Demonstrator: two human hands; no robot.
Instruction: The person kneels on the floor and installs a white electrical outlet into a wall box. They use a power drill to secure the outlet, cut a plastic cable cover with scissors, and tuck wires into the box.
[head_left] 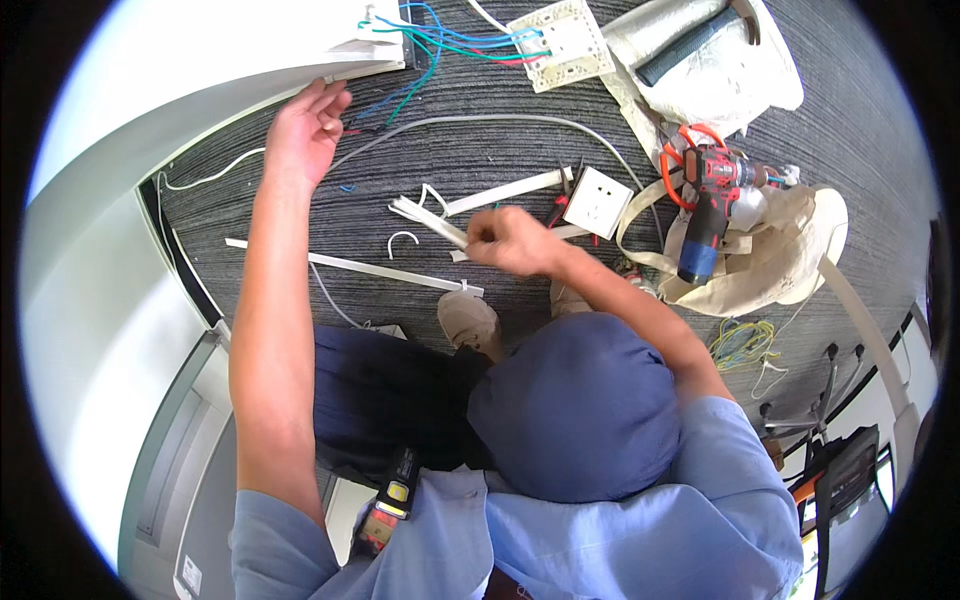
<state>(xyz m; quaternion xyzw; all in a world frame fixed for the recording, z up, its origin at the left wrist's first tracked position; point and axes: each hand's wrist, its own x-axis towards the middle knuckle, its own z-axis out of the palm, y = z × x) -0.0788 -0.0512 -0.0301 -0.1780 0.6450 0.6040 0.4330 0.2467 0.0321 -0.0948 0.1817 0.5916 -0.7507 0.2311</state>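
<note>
My left hand (306,135) reaches to the foot of the white wall, palm partly up and fingers loosely bent and apart. Its fingertips are at a white trunking strip (350,74) along the wall's base; I see nothing held in it. Closed around the end of a short white plastic trunking piece (430,221) is my right hand (512,241), above the carpet. Beyond it lie a longer trunking length (510,192) and a white socket faceplate (598,202). Pliers with red handles (561,204) lie against the faceplate, partly hidden.
Blue, green and red wires (460,42) run from the wall to a white back plate (560,45). At right, a red-black cordless drill (712,200) rests on a cream bag (790,250). A hammer (695,45) lies on a white sack (765,85). Another trunking strip (380,270) lies near my shoe.
</note>
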